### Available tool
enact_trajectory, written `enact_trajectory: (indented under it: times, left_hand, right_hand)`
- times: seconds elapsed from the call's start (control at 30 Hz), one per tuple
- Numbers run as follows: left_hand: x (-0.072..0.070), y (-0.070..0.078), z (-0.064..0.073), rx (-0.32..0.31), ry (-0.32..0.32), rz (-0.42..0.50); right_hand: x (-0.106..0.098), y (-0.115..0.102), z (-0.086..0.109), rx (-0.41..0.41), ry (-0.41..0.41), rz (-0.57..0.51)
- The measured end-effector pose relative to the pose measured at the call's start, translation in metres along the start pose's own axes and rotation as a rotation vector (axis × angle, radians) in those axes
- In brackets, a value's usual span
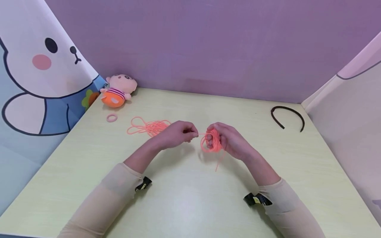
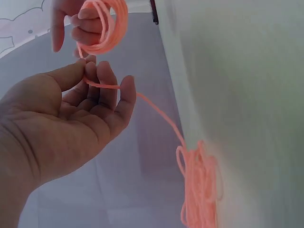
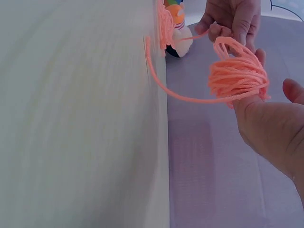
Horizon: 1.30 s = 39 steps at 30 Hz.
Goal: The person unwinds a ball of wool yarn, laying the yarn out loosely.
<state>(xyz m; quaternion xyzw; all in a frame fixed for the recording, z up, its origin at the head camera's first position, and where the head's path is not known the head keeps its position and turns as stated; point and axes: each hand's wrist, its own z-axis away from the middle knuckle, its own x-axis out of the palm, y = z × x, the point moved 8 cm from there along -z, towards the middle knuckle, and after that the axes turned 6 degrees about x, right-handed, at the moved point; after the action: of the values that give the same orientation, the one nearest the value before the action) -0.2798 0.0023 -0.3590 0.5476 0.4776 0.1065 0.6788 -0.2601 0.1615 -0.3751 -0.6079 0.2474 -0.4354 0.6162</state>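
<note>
one coral cord pile [image 1: 153, 128] is partly hidden by the left hand [image 1: 178, 134]

Bright coral, that's the cord [image 1: 216, 143]! Pale yellow-green on the counter [image 1: 184, 205] (faint streaks in the grain, look), plain purple on the wall [image 1: 238, 49]. Across to the doll [image 1: 117, 92]: pink head, orange bottom, top in purple and white stripes! Pink again on the ring [image 1: 111, 121], dark brown on the headband [image 1: 288, 108], plain beige on the sleeves [image 1: 99, 198]. The print [image 1: 63, 71]: white, blue, pink cheek, dark outlines!
</note>
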Motion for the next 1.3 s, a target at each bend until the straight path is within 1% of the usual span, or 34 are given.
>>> enact_trajectory:
  times: [0.13, 0.3, 0.43, 0.57, 0.63, 0.77, 0.93, 1.03, 1.17, 1.3]
  left_hand:
    - [-0.011, 0.001, 0.001, -0.016, 0.037, -0.007]
    - [-0.024, 0.001, 0.002, -0.018, 0.06, 0.005]
    - [-0.034, -0.002, 0.004, -0.019, 0.08, 0.022]
    - [-0.042, -0.005, 0.006, -0.032, 0.099, 0.046]
    - [-0.044, -0.006, 0.007, -0.037, 0.096, 0.059]
    - [-0.043, -0.005, 0.009, -0.025, 0.044, 0.054]
    - [-0.037, -0.004, 0.012, -0.013, -0.065, 0.019]
    - [-0.034, -0.004, 0.014, -0.022, -0.131, -0.009]
    - [-0.033, -0.009, 0.017, -0.04, -0.205, -0.054]
    - [-0.033, -0.015, 0.018, -0.058, -0.247, -0.093]
  right_hand:
    - [-0.006, 0.001, -0.001, 0.02, 0.076, -0.015]
    - [-0.013, 0.002, -0.001, 0.05, 0.165, -0.031]
    - [-0.015, 0.003, -0.001, 0.056, 0.19, -0.049]
    - [-0.017, 0.002, -0.002, 0.033, 0.203, -0.05]
    - [-0.019, 0.001, -0.001, 0.021, 0.226, -0.054]
    - [-0.026, 0.0, 0.0, 0.0, 0.298, -0.085]
    - [-0.033, -0.003, 0.001, -0.042, 0.381, -0.152]
    - [-0.039, -0.005, 0.003, -0.061, 0.434, -0.195]
    - [-0.046, -0.007, 0.006, -0.075, 0.492, -0.248]
    - [-0.05, -0.008, 0.008, -0.095, 0.536, -0.316]
